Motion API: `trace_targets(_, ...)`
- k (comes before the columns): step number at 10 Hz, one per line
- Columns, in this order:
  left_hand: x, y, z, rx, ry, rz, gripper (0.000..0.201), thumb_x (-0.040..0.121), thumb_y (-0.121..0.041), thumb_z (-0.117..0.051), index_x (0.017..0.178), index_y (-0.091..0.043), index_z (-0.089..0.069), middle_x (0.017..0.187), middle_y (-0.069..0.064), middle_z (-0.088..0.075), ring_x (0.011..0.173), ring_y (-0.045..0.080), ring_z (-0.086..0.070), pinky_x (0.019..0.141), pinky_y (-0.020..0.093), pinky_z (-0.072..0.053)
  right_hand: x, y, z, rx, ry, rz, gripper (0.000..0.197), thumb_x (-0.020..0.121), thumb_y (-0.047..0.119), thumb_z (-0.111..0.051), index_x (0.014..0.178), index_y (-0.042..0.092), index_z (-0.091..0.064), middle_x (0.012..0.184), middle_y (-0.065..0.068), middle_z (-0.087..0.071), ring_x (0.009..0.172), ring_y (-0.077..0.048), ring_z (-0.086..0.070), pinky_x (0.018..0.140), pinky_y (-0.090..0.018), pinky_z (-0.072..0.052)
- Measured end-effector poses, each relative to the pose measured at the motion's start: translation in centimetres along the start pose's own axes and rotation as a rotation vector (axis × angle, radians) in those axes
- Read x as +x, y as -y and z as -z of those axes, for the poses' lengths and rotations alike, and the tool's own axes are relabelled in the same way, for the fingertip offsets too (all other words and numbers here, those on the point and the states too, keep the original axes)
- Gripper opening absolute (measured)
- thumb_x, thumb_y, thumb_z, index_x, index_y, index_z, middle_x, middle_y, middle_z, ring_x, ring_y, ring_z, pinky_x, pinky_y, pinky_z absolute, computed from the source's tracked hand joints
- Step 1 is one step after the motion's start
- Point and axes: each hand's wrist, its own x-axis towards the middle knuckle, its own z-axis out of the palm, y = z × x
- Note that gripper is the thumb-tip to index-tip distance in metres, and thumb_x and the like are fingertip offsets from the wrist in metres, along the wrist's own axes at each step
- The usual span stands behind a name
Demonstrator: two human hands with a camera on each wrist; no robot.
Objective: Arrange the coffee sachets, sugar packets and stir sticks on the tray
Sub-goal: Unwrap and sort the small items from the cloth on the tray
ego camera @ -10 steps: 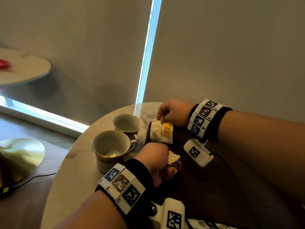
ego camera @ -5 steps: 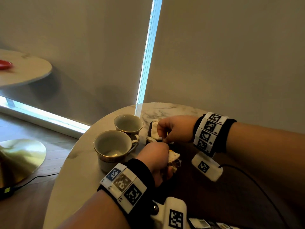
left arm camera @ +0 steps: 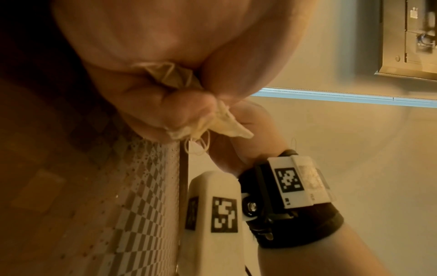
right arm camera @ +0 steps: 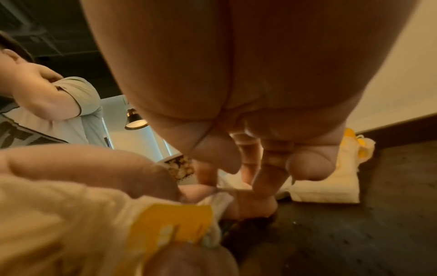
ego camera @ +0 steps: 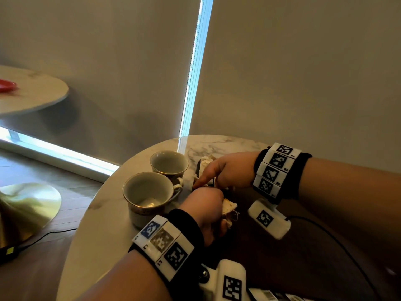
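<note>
My left hand (ego camera: 204, 211) grips a crumpled bundle of white sachets (ego camera: 229, 208) just above the dark tray (ego camera: 260, 253). The left wrist view shows those sachets (left arm camera: 227, 127) squeezed between the curled fingers (left arm camera: 165, 112), a thin string dangling. My right hand (ego camera: 223, 172) comes in from the right with its fingers stretched out, and their tips reach the bundle. In the right wrist view the right hand (right arm camera: 236, 173) hangs over a yellow-tagged sachet (right arm camera: 170, 224) held by the left. More white sachets (right arm camera: 326, 188) lie flat on the tray (right arm camera: 378, 224) behind it. No stir sticks show.
Two empty gold-rimmed cups (ego camera: 149, 192) (ego camera: 169, 162) stand on the marble table (ego camera: 97, 224) just left of the tray. Printed packets (ego camera: 267, 295) peek in at the bottom edge. Another person (right arm camera: 59, 108) stands beyond the table. A second round table (ego camera: 32, 90) is far left.
My right hand has left the sachets at the tray's far end and come down to the left hand, fingers uncurling. The left hand has kept its grip and place.
</note>
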Motion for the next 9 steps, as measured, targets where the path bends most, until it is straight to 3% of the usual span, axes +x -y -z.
trace_targets(1, 0.5, 0.4, 0.3, -0.010, -0.025, -0.089, 0.030, 0.107, -0.013, -0.033, 0.079, -0.011, -0.045, 0.075, 0.008, -0.045, 0.052, 0.015, -0.043, 0.044, 0.022, -0.036, 0.1, 0.1, 0.0, -0.011, -0.025, -0.042, 0.058, 0.080, 0.004, -0.054, 0.115, 0.046, -0.071, 0.124, 0.014, -0.067, 0.105, -0.020, -0.066, 0.098, -0.042, -0.055)
trace_targets(2, 0.4, 0.5, 0.2, 0.040, -0.016, -0.125, 0.027, 0.105, -0.011, -0.035, 0.081, -0.011, -0.046, 0.081, 0.010, -0.047, 0.057, 0.018, -0.044, 0.050, 0.025, -0.037, -0.1, -0.6, 0.9, 0.054, -0.105, -0.059, 0.056, 0.087, -0.003, -0.054, 0.119, 0.040, -0.072, 0.095, 0.027, -0.070, 0.082, -0.010, -0.061, 0.084, -0.028, -0.052)
trace_targets(3, 1.3, 0.5, 0.6, -0.041, -0.008, -0.124, 0.034, 0.105, -0.005, -0.034, 0.072, -0.013, -0.041, 0.074, 0.008, -0.043, 0.059, 0.018, -0.040, 0.068, 0.037, -0.044, -0.1, -1.8, 1.8, 0.288, -0.085, -0.063, 0.055, 0.087, -0.007, -0.049, 0.108, 0.035, -0.078, 0.083, 0.008, -0.073, 0.069, -0.021, -0.052, 0.066, -0.031, -0.045)
trace_targets(4, 3.1, 1.2, 0.4, 0.016, 0.022, -0.131, 0.039, 0.103, -0.001, -0.034, 0.066, -0.014, -0.035, 0.065, 0.003, -0.036, 0.064, 0.041, -0.047, 0.079, 0.050, -0.046, 0.7, -2.7, 1.7, 0.307, -0.072, -0.083, 0.054, 0.086, -0.007, -0.048, 0.104, 0.033, -0.079, 0.086, 0.001, -0.073, 0.074, -0.030, -0.050, 0.072, -0.036, -0.043)
trace_targets(5, 1.9, 1.0, 0.6, -0.011, 0.102, -0.149, 0.025, 0.101, -0.008, -0.041, 0.104, 0.010, -0.057, 0.072, 0.005, -0.047, 0.091, 0.055, -0.059, 0.066, 0.050, -0.049, 1.2, -2.6, 1.4, 0.304, -0.127, -0.141, 0.052, 0.086, -0.009, -0.050, 0.105, 0.029, -0.079, 0.079, 0.008, -0.072, 0.060, -0.015, -0.057, 0.067, -0.030, -0.044)
trace_targets(6, 1.7, 0.1, 0.2, -0.023, -0.056, -0.172, 0.056, 0.101, -0.013, -0.044, 0.155, -0.025, -0.033, 0.122, 0.013, -0.056, 0.105, 0.040, -0.061, 0.055, 0.033, -0.051, 1.2, -2.6, 1.3, 0.259, -0.170, -0.170, 0.046, 0.089, -0.008, -0.052, 0.109, 0.024, -0.077, 0.077, 0.013, -0.070, 0.043, 0.000, -0.054, 0.045, -0.015, -0.041)
trace_targets(7, 1.1, 0.1, 0.7, 0.057, 0.014, -0.182, 0.068, 0.103, -0.017, -0.041, 0.157, -0.050, -0.015, 0.112, 0.017, -0.057, 0.076, 0.026, -0.057, 0.042, 0.026, -0.043, 1.6, -2.9, 1.3, 0.286, -0.252, -0.189, 0.039, 0.089, -0.005, -0.057, 0.106, 0.024, -0.078, 0.098, -0.001, -0.073, 0.049, -0.003, -0.054, 0.048, -0.017, -0.041)
trace_targets(8, 1.9, 0.7, 0.4, 0.141, 0.026, -0.315, 0.062, 0.101, -0.016, -0.043, 0.159, -0.031, -0.026, 0.099, 0.018, -0.063, 0.058, 0.020, -0.052, 0.043, 0.028, -0.042, 1.8, -3.4, 1.2, 0.296, -0.275, -0.185, 0.038, 0.088, 0.002, -0.061, 0.102, 0.034, -0.075, 0.098, -0.013, -0.069, 0.060, -0.017, -0.049, 0.056, -0.029, -0.041)
trace_targets(9, 1.9, 0.4, 0.4, 0.072, 0.032, -0.239, 0.068, 0.103, -0.013, -0.040, 0.160, -0.042, -0.015, 0.121, 0.017, -0.059, 0.074, 0.025, -0.055, 0.049, 0.027, -0.042, 1.5, -3.3, 1.2, 0.281, -0.354, -0.115, 0.033, 0.090, 0.004, -0.059, 0.112, 0.027, -0.069, 0.097, -0.006, -0.067, 0.066, -0.013, -0.056, 0.058, -0.026, -0.044)
